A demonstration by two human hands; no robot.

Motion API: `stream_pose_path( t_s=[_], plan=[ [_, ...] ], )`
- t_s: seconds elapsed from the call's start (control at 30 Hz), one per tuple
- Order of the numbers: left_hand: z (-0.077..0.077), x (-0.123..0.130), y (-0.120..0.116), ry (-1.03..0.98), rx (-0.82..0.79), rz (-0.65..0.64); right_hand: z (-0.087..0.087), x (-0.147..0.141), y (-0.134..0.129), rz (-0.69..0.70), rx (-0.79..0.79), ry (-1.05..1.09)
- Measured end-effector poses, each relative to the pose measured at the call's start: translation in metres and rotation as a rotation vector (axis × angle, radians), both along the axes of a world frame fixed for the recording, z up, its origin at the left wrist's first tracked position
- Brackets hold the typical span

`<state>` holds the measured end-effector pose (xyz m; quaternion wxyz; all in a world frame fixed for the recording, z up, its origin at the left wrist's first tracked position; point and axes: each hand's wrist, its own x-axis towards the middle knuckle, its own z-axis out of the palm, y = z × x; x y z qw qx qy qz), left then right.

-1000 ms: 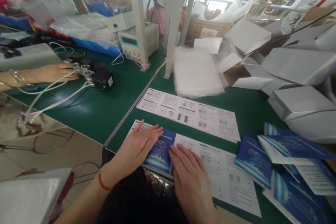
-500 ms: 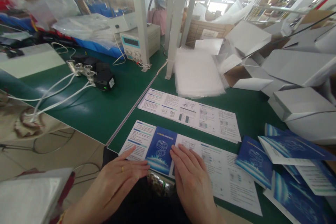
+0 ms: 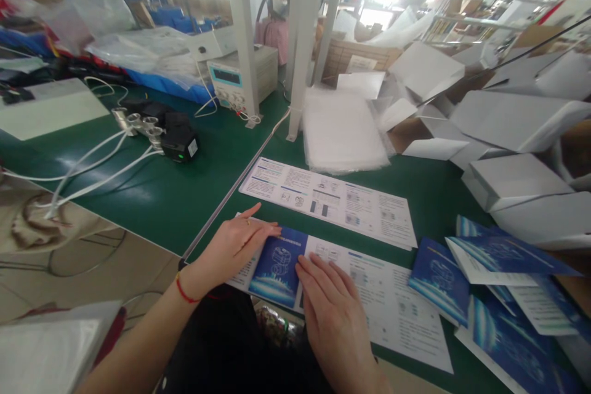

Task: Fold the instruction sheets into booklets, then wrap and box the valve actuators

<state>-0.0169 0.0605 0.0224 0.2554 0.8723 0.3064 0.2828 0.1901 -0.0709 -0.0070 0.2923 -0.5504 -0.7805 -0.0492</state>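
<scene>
A long printed leaflet point(image 3: 392, 295) lies along the front edge of the green table, with a blue cover panel point(image 3: 280, 261) folded over near its left end. My left hand point(image 3: 240, 243) rests across the upper left of that panel, fingers stretched out and reaching its top edge. On the panel's right border lies my right hand point(image 3: 335, 298), flat, with its fingertips at the fold side and its palm over the white pages. Both hands press on the paper without gripping it. Part of the leaflet's left end is hidden under my left hand.
Behind lies a stack of unfolded leaflets point(image 3: 332, 200). Folded blue leaflets point(image 3: 441, 277) pile up at the right, below white boxes point(image 3: 521, 178). Clear plastic bags point(image 3: 344, 129) lie by the metal posts. To the left are black devices with white cables point(image 3: 178, 138) and a power supply point(image 3: 231, 83).
My left hand has slid up and forward along the blue panel, from its lower left corner to its top edge. My right hand stays in place on the leaflet.
</scene>
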Motion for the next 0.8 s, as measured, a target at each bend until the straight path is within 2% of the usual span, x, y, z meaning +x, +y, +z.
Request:
stream_pose_path(
  t_s=[0.17,0.3,0.47,0.63,0.8],
  plan=[
    [0.0,-0.001,-0.005,-0.002,0.035,-0.026,-0.002,0.001,0.0,-0.005,-0.006,0.018],
    [0.002,-0.016,-0.029,-0.036,0.032,-0.063,0.0,0.001,0.0,0.001,0.001,0.016],
    [0.006,-0.041,-0.061,-0.036,-0.016,-0.045,0.001,0.002,0.0,-0.003,-0.013,0.015],
    [0.012,-0.057,-0.084,0.045,-0.006,-0.09,-0.002,0.001,-0.001,-0.006,-0.018,0.011],
    [0.011,-0.053,-0.092,0.007,0.081,0.047,-0.001,0.002,-0.002,-0.003,-0.039,0.001]
  ],
)
